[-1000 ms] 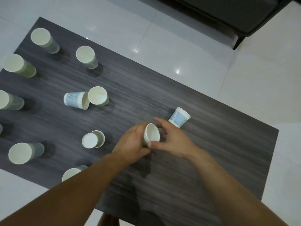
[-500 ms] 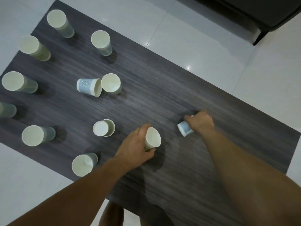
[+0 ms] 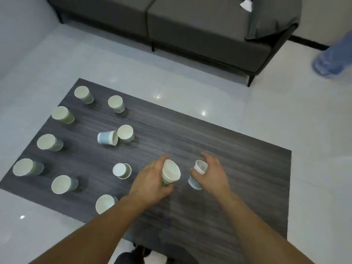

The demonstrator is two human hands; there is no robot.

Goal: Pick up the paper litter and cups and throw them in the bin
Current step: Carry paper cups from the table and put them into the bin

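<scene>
Left hand (image 3: 150,181) with fingers wrapped around a green-patterned white paper cup (image 3: 170,173), mouth tilted up; right hand (image 3: 212,173) clasping a blue-printed white paper cup (image 3: 198,174) just beside it, both above the dark wood-grain rectangular table (image 3: 238,159), where further cups stand at left.

We note the left hand (image 3: 152,180) gripping a green cup (image 3: 170,173), the right hand (image 3: 213,174) a blue cup (image 3: 198,174), above the dark table (image 3: 247,168).

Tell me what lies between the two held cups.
Nothing; the head view shows only bare table between the green cup in the left hand and the blue cup in the right hand.
</scene>
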